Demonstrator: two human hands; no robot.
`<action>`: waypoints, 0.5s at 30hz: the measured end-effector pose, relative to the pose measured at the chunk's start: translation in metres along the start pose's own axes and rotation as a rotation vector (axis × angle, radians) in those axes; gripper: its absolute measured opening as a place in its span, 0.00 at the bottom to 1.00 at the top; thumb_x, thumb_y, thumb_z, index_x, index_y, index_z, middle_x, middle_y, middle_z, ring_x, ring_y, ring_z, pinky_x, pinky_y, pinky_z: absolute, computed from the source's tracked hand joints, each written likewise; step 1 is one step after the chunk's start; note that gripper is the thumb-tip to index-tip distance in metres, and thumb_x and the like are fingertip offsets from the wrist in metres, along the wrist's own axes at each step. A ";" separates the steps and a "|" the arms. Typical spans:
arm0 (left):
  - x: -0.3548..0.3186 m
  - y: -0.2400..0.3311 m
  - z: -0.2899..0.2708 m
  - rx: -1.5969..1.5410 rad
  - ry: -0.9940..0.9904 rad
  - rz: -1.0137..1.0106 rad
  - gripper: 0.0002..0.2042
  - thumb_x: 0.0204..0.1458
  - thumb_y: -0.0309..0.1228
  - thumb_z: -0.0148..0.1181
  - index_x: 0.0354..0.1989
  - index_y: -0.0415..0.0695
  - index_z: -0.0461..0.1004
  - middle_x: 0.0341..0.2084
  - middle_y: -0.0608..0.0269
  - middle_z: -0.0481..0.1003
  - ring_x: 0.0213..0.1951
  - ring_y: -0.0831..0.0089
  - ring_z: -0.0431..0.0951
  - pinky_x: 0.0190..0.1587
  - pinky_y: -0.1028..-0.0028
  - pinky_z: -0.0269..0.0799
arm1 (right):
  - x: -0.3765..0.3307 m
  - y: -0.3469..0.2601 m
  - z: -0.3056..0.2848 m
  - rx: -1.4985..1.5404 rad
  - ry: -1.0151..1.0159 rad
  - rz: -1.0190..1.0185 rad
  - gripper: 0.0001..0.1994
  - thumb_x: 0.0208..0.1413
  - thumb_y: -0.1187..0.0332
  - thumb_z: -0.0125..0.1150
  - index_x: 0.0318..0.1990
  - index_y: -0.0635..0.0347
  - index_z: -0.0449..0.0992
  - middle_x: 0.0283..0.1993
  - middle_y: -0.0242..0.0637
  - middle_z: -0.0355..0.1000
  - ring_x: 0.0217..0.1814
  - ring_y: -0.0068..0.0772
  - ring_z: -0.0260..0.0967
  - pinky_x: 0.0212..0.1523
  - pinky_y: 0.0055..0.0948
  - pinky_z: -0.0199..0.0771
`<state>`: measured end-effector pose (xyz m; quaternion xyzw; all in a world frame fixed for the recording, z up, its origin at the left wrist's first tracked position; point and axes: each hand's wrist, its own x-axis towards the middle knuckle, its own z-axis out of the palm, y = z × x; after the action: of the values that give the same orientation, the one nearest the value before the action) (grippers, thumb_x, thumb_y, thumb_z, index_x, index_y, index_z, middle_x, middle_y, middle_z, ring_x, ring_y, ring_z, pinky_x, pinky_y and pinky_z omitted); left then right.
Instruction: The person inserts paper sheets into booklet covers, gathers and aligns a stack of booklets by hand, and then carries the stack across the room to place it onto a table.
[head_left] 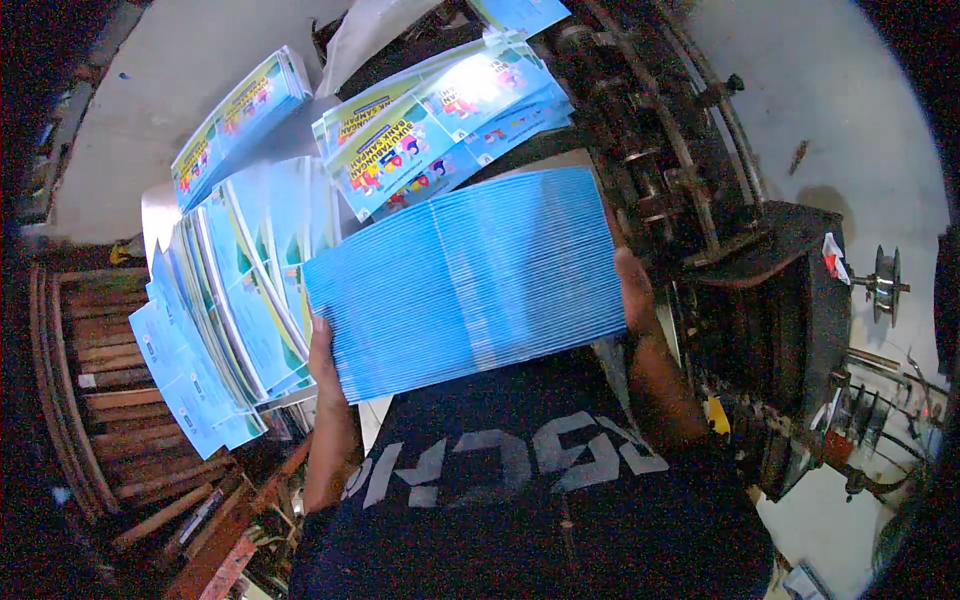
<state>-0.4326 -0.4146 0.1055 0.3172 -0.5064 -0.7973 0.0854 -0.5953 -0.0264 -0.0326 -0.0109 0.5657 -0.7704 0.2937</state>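
Observation:
A thick stack of blue booklets (400,290), its many edges showing as close parallel lines, is held in front of my chest, slightly tilted. My left hand (324,362) grips its left end, with the thumb along the side and the other fingers hidden behind. At the right end my right hand (634,290) closes on it, most of its fingers also out of sight. Just beyond lies a pile of printed covers (440,115) in light blue, green and yellow. Loose fanned booklets (250,270) spread beside my left hand.
Another neat pile of covers (240,125) lies at the far left. A dark machine with metal rollers (650,160) stands at the right. Slatted wooden shelving (110,370) is at the left, and a metal spool (885,284) sticks out at the far right.

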 end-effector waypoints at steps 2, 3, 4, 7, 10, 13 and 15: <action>0.000 0.007 0.011 0.046 0.016 0.025 0.27 0.61 0.42 0.42 0.65 0.41 0.51 0.56 0.57 0.63 0.56 0.66 0.64 0.59 0.66 0.58 | 0.020 0.032 -0.020 -0.150 0.051 -0.088 0.38 0.56 0.41 0.49 0.66 0.58 0.53 0.60 0.36 0.62 0.54 0.33 0.64 0.52 0.33 0.69; -0.001 0.007 0.010 0.061 0.034 0.034 0.27 0.61 0.42 0.42 0.65 0.41 0.52 0.55 0.56 0.64 0.55 0.67 0.65 0.59 0.66 0.59 | 0.023 0.033 -0.014 -0.278 0.089 -0.137 0.37 0.56 0.43 0.50 0.66 0.58 0.53 0.60 0.36 0.62 0.55 0.33 0.64 0.52 0.33 0.68; 0.000 0.005 0.007 0.031 0.042 0.052 0.24 0.60 0.43 0.45 0.58 0.40 0.61 0.50 0.58 0.68 0.50 0.69 0.68 0.54 0.68 0.63 | 0.025 0.031 -0.007 -0.410 0.137 -0.184 0.37 0.56 0.44 0.51 0.66 0.58 0.53 0.60 0.36 0.62 0.56 0.33 0.64 0.53 0.34 0.68; -0.002 0.002 0.002 -0.020 0.030 0.085 0.22 0.59 0.44 0.48 0.51 0.39 0.70 0.44 0.59 0.73 0.44 0.71 0.71 0.49 0.70 0.67 | 0.000 -0.055 0.061 0.108 -0.039 -0.115 0.33 0.59 0.48 0.49 0.66 0.57 0.52 0.61 0.36 0.61 0.58 0.35 0.62 0.57 0.34 0.63; 0.002 0.000 -0.002 -0.060 0.001 0.093 0.21 0.58 0.43 0.48 0.50 0.39 0.71 0.44 0.58 0.73 0.44 0.70 0.72 0.49 0.69 0.68 | -0.011 -0.093 0.094 0.256 -0.012 -0.091 0.31 0.61 0.51 0.47 0.66 0.57 0.54 0.62 0.36 0.61 0.59 0.35 0.61 0.60 0.35 0.59; 0.003 -0.001 0.000 -0.062 0.028 0.097 0.21 0.58 0.43 0.48 0.49 0.39 0.71 0.43 0.57 0.74 0.44 0.69 0.72 0.49 0.68 0.68 | -0.011 -0.073 0.077 0.301 0.081 -0.063 0.30 0.61 0.51 0.45 0.65 0.58 0.55 0.61 0.37 0.62 0.59 0.35 0.61 0.60 0.35 0.60; 0.003 -0.001 -0.001 -0.053 0.052 0.101 0.21 0.58 0.44 0.48 0.49 0.39 0.71 0.43 0.57 0.74 0.44 0.68 0.72 0.49 0.68 0.68 | -0.002 -0.032 0.042 0.093 0.164 -0.034 0.29 0.61 0.50 0.46 0.64 0.59 0.58 0.60 0.37 0.63 0.57 0.34 0.62 0.59 0.35 0.61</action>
<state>-0.4342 -0.4157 0.1028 0.3091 -0.4980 -0.7967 0.1472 -0.5930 -0.0553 0.0114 0.0565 0.5511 -0.7991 0.2335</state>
